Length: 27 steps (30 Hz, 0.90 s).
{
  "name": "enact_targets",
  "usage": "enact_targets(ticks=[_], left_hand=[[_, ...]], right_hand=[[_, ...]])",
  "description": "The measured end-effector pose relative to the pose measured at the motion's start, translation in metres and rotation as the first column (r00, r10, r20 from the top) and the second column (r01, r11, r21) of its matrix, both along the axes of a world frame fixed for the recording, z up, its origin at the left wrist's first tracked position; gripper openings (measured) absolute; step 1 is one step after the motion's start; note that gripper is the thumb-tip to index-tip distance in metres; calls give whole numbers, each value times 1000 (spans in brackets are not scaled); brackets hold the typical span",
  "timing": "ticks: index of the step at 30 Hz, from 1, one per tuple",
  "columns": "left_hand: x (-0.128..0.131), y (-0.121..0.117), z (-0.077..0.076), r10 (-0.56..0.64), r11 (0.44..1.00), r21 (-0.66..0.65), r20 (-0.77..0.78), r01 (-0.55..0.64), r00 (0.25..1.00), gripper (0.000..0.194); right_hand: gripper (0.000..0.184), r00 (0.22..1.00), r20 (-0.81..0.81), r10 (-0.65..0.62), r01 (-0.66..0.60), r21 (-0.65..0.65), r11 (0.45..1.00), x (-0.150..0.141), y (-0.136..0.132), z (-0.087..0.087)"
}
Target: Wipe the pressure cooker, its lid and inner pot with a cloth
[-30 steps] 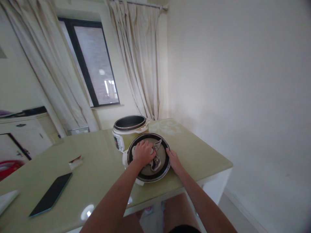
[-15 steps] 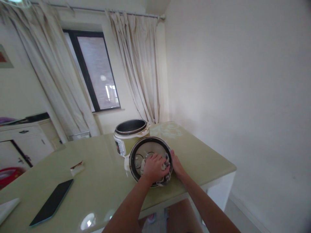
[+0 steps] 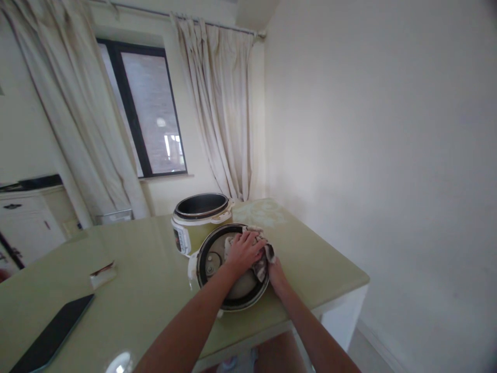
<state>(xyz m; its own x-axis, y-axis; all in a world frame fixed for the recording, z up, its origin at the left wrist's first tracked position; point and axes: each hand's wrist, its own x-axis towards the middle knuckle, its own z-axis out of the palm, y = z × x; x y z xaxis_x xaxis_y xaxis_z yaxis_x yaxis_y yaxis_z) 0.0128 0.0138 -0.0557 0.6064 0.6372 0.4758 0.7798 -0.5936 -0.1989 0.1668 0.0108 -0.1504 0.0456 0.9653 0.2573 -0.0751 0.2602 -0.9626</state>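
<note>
A round cooker lid (image 3: 213, 257) lies upside down on the green table (image 3: 147, 290), its metal inner plate facing up inside a black rim. My left hand (image 3: 244, 252) presses a crumpled grey-and-white cloth (image 3: 261, 267) onto the lid's far right part, fingers curled over it. My right hand (image 3: 276, 270) grips the lid's right edge, with its fingers mostly hidden behind the cloth. Just behind the lid stands the open cooker body (image 3: 196, 217), white and green with a dark inner pot.
A dark phone (image 3: 50, 339) lies flat near the table's front left edge. A small wrapper (image 3: 103, 273) sits left of the cooker. The table's right corner (image 3: 361, 282) is near a white wall. A window (image 3: 149, 109), curtains (image 3: 221, 114) and a white cabinet (image 3: 27, 223) stand behind.
My left hand has swept the cloth from the lid's middle to its near right rim, then up to the far right. The right hand stayed at the rim. The camera shifted slightly.
</note>
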Motion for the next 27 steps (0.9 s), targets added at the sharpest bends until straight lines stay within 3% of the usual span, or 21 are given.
enact_targets(ticks=[7, 14, 20, 27], left_hand=[[-41, 7, 14, 238, 971, 1, -27, -238, 971, 43], [-40, -7, 12, 401, 916, -11, 36, -401, 915, 41], [-36, -8, 9, 422, 906, -77, 98, -416, 901, 37], [-14, -20, 4, 354, 922, -194, 77, -335, 932, 31]], right_hand=[[78, 997, -69, 36, -37, -2, 999, -3, -5, 10], [82, 993, -79, 85, -87, -33, 996, -2, -8, 14], [82, 989, -90, 114, -121, -85, 989, -2, -6, 9], [81, 987, -122, 102, -116, -113, 987, -3, 2, -1]])
